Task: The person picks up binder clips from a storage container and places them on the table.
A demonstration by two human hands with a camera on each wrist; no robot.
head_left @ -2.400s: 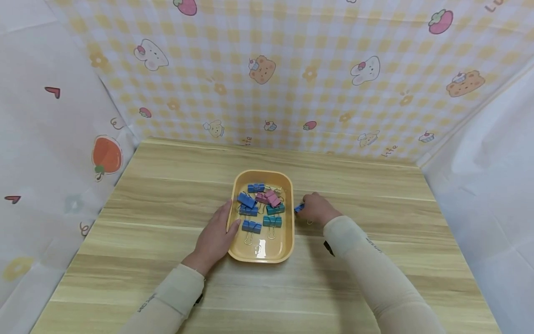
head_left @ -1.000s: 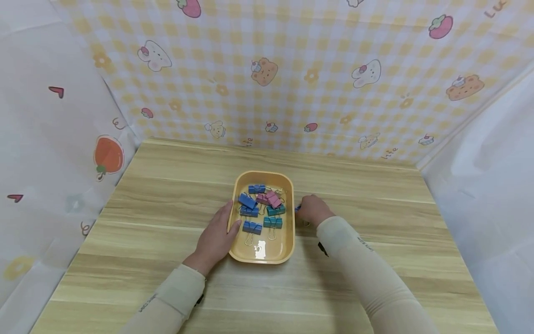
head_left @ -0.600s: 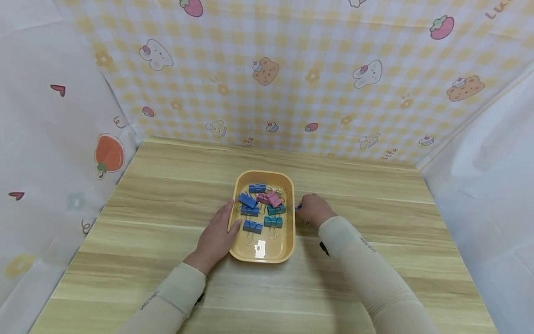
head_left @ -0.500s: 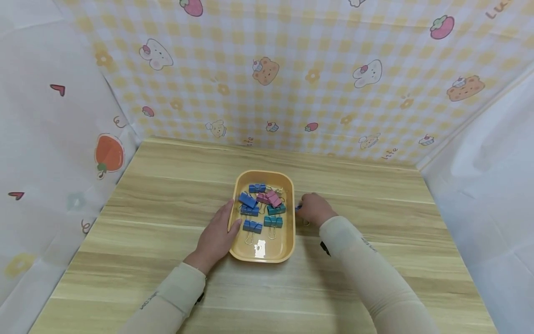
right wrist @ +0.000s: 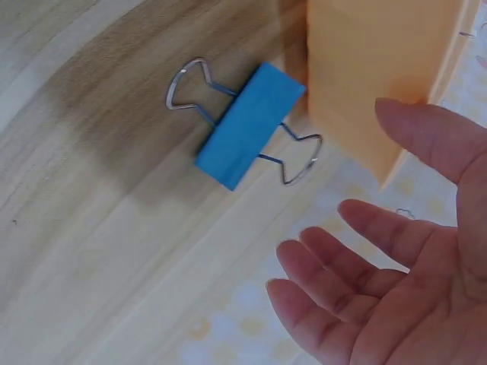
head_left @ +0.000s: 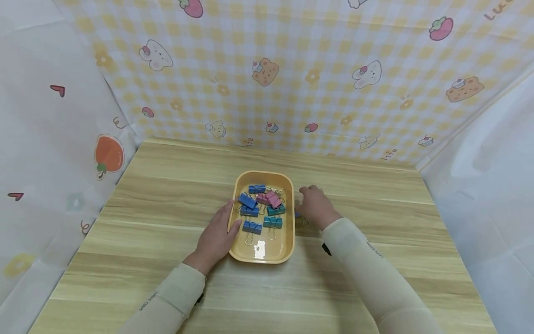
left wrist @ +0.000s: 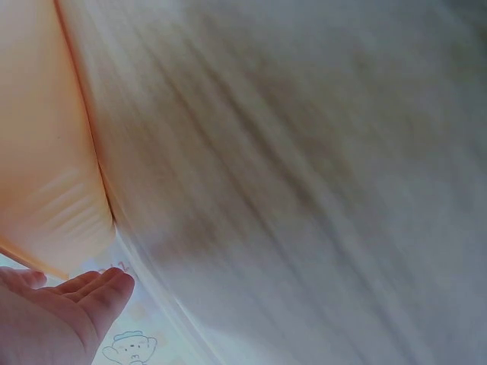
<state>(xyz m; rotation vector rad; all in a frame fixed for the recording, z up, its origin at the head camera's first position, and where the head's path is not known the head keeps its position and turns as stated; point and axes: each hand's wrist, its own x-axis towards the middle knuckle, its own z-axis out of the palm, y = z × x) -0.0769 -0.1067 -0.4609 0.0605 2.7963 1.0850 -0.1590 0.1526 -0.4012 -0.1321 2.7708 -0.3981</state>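
My left hand (head_left: 214, 232) holds the left side of a yellow-orange tray (head_left: 260, 257), thumb over the rim and straight fingers along the outer wall. Inside the tray lie several blue binder clips (head_left: 252, 227), teal binder clips (head_left: 272, 222) and pink binder clips (head_left: 273, 199). To the tray's right, my right hand (head_left: 318, 207) hovers with fingers spread and holds nothing. Below it a blue binder clip (right wrist: 251, 125) lies on the table close to the tray wall, both wire handles folded out; in the head view the hand mostly covers it.
The wood-grain table (head_left: 167, 195) spreads around the tray. A checked cloth (head_left: 292, 93) with cartoon prints hangs behind it. White cloth walls (head_left: 50, 148) stand at left and right.
My right hand, which held the blue binder clip beside the tray, has let go of it and lifted slightly away, fingers opening. My left hand and the tray stay put.
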